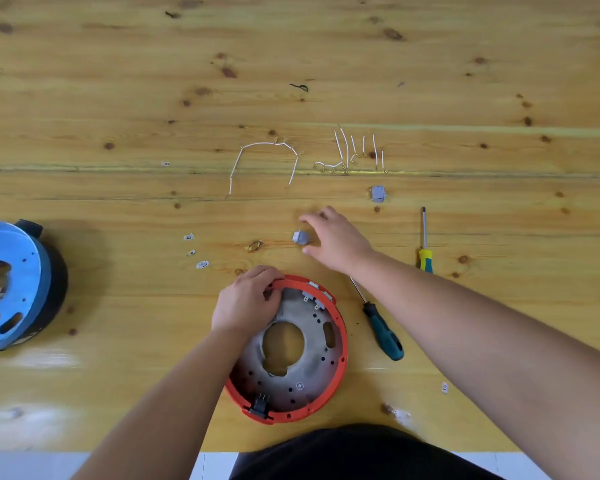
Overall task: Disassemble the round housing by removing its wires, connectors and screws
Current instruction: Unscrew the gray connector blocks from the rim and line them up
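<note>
The round housing [329, 372], a grey plate inside an orange rim, lies on the wooden table near its front edge. My left hand [245, 299] grips the rim at its upper left. Two grey connectors [313, 296] sit at the upper rim and a black one [260, 406] at the bottom. My right hand [333, 237] hovers above the housing, fingers spread. A loose grey connector [300, 238] lies on the table between its thumb and fingers, apart from them as far as I can tell. A second loose grey connector [378, 194] lies further back.
Removed white wires [265, 157] and several short ones [357, 150] lie at mid table. Small white clips [194, 252] sit left of the housing. A teal-handled screwdriver [383, 332] and a yellow-handled one [424, 244] lie at the right. A blue reel [11, 282] stands at the left edge.
</note>
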{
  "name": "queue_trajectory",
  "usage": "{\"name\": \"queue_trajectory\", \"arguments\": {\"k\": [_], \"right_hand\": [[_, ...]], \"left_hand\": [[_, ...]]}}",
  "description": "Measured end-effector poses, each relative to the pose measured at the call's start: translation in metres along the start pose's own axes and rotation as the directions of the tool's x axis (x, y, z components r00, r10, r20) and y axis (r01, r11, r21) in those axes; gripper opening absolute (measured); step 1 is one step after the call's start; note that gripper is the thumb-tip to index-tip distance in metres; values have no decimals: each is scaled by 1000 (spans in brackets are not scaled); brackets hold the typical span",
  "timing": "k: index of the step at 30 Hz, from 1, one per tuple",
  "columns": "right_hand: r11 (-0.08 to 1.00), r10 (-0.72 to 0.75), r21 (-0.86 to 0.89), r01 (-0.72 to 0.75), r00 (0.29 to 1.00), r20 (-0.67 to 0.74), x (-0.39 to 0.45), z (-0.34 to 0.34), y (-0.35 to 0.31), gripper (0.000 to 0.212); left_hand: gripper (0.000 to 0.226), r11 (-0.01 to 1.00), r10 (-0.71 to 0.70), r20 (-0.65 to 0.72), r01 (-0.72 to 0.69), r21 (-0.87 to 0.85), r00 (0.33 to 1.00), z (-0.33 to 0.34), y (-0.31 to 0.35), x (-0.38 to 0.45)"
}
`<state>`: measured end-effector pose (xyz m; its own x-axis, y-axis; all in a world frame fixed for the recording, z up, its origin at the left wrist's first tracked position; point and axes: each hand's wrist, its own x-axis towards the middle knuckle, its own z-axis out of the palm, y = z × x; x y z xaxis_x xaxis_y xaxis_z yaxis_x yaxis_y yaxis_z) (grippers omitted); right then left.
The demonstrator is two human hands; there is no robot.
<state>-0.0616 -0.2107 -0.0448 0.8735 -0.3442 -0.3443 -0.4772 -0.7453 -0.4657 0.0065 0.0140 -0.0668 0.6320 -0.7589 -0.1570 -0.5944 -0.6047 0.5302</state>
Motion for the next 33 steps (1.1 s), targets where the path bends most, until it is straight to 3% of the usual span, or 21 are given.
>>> {"name": "queue_trajectory", "arguments": {"k": [5, 9, 12, 17, 23, 25, 29, 33], "right_hand": [[999, -27, 28, 27, 1000, 7, 10, 12, -7, 34], [993, 54, 110, -43, 994, -96, 11, 0, 3, 33], [989, 137, 79, -128, 983, -124, 19, -23, 26, 23], [980, 201, 20, -200, 979, -42, 28, -47, 61, 27], [982, 158, -75, -172, 974, -165, 19, -35, 60, 43], [983, 120, -123, -137, 983, -141, 15, -28, 56, 47], [963, 77, -254, -96, 994, -84, 17, -20, 57, 33], [943, 87, -311, -122, 988, -124, 32, -33, 64, 28]], "left_hand": [[22, 1000, 13, -20, -13, -8, 1000, 1, 0, 0], [23, 1000, 26, -24, -26, -15, 999, 2, -1, 0], [23, 999, 33, -25, -33, -7, 999, 3, -2, 1], [22, 1000, 18, -13, -18, -1, 1000, 3, -2, 0], [25, 1000, 18, -25, -18, -3, 1000, 4, -2, 0], [26, 1000, 15, -28, -15, -5, 999, 5, -3, 1], [28, 1000, 22, -35, -22, -3, 999, 6, -3, 1], [30, 1000, 22, -37, -22, 2, 999, 8, -5, 1]]}}
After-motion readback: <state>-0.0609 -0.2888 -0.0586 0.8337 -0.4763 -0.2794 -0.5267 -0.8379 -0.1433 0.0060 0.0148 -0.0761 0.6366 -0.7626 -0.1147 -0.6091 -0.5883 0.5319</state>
